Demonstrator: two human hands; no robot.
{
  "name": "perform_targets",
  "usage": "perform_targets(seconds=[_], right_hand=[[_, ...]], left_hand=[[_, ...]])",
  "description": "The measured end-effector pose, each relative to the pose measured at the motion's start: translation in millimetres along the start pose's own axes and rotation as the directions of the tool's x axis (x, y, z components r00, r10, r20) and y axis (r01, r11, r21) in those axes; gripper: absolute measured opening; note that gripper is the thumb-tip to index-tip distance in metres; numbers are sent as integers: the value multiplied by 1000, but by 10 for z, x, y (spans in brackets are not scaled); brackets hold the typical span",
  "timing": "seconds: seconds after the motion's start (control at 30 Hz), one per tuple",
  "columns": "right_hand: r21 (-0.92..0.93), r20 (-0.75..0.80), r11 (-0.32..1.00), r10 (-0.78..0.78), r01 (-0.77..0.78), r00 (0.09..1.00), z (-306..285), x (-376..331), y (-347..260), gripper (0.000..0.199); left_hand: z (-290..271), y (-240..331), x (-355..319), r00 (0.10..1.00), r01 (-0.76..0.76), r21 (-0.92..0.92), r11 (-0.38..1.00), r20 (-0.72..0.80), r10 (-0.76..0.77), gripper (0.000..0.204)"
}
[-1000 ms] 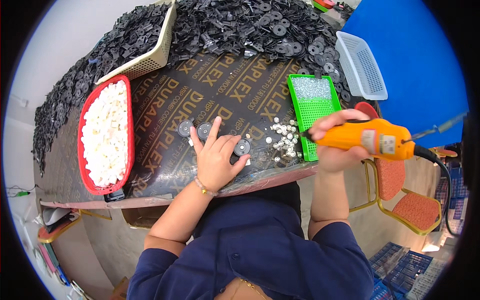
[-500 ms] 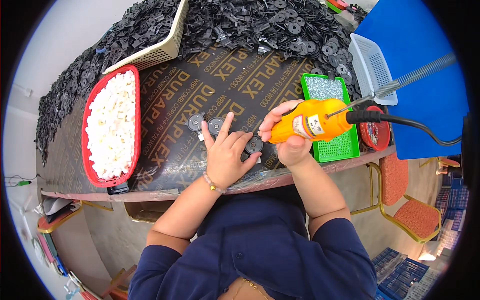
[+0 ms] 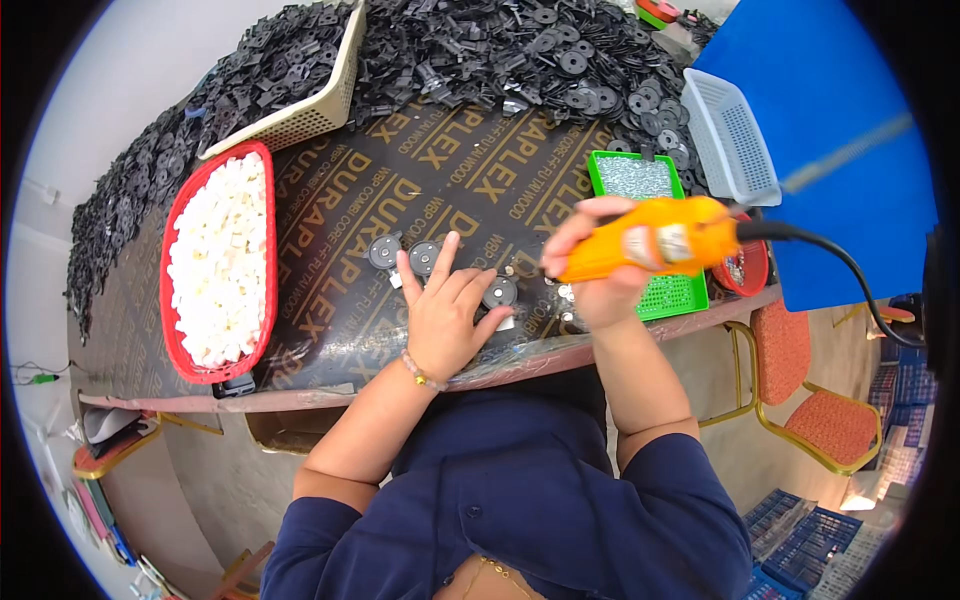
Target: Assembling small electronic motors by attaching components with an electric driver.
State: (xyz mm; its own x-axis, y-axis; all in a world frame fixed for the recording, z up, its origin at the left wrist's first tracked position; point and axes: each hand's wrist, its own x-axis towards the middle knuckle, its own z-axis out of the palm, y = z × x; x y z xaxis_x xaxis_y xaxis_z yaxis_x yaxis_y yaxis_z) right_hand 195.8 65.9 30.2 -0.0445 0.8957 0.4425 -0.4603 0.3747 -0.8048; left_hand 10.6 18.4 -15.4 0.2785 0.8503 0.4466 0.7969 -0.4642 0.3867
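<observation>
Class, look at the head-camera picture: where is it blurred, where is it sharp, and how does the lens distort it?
Head view: the orange power tool in the right hand is smeared by motion blur; the left hand and the red tray of white pieces are sharp; the fisheye bends the table edge and leaves a dark round rim.

Left hand (image 3: pixel 447 318) flat, fingers spread; right hand (image 3: pixel 598 262) fisted

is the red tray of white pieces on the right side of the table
No, the red tray of white pieces sits at the person's left, beyond the left hand.
</observation>
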Motion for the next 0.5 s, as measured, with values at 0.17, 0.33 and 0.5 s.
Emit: perform_targets(seconds=[0.17,0.33,0.5], right_hand=[[-328,-177,933,-217,151,960,-613,43,-496,76],[-491,-265,866,-251,94,931,-1010,-85,-528,72],[-462,-269,879,-261,113,927,-1069,-153,-462,71]], left_hand=[[19,30,-6,1000,-9,38,999,-25,10,40],[57,41,11,1000,-10,70,998,-9,10,44],[40,67,21,1000,-9,72,997,-20,11,49]])
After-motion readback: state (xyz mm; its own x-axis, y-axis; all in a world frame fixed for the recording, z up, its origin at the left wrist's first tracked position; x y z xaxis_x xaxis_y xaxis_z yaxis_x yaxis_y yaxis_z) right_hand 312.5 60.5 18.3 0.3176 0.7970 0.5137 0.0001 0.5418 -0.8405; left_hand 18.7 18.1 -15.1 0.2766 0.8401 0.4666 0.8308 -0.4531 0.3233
